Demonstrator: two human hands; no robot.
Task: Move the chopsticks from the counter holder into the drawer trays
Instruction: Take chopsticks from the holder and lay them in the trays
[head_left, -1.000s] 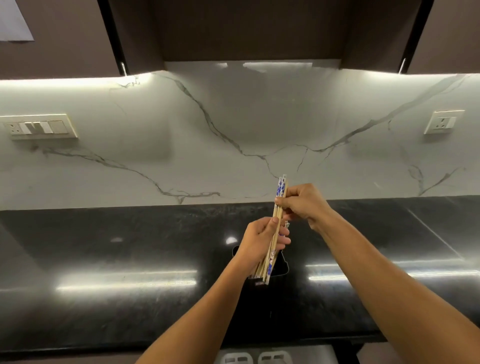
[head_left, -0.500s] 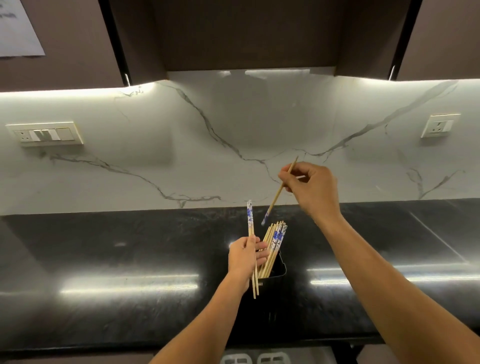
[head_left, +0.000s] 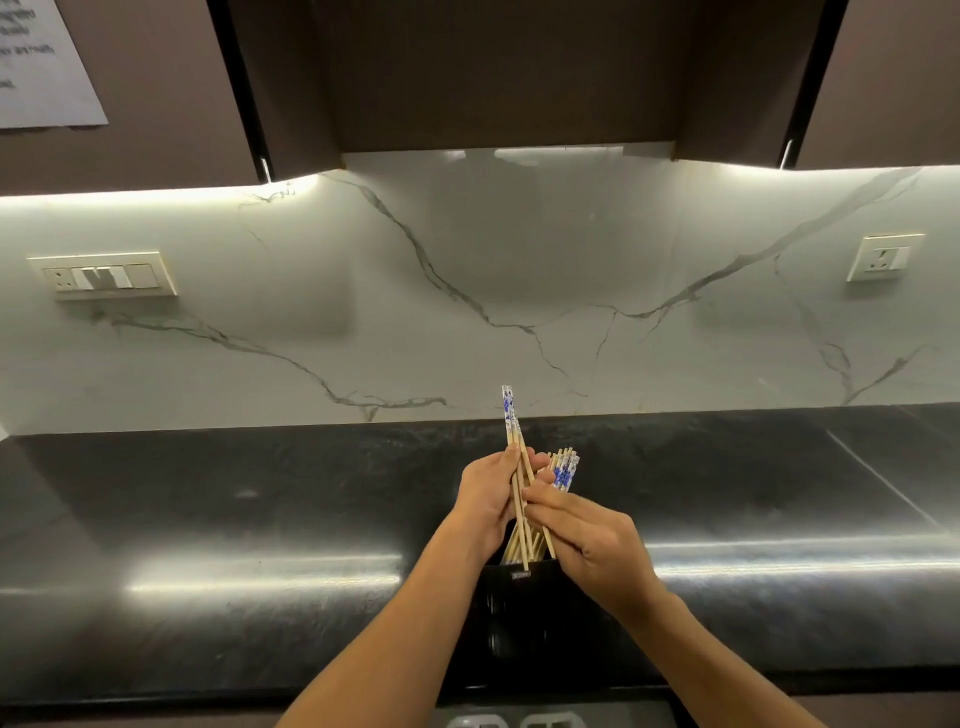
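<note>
A black holder (head_left: 522, 603) stands on the dark counter (head_left: 260, 519) near its front edge, with several wooden chopsticks (head_left: 563, 467) with blue-and-white tops leaning in it. My left hand (head_left: 491, 499) grips a few chopsticks (head_left: 511, 421) upright above the holder. My right hand (head_left: 592, 540) is just right of it, its fingers pinching the lower part of the same held chopsticks. The drawer trays are barely seen as pale shapes (head_left: 519, 721) at the bottom edge.
A marble backsplash rises behind the counter, with a switch plate (head_left: 104, 275) at left and a socket (head_left: 883, 257) at right. Dark wall cabinets (head_left: 493, 78) hang overhead with lit strips below.
My right hand came down from up high with a single chopstick and joined it to the ones in my left hand. The left hand stayed over the holder.
</note>
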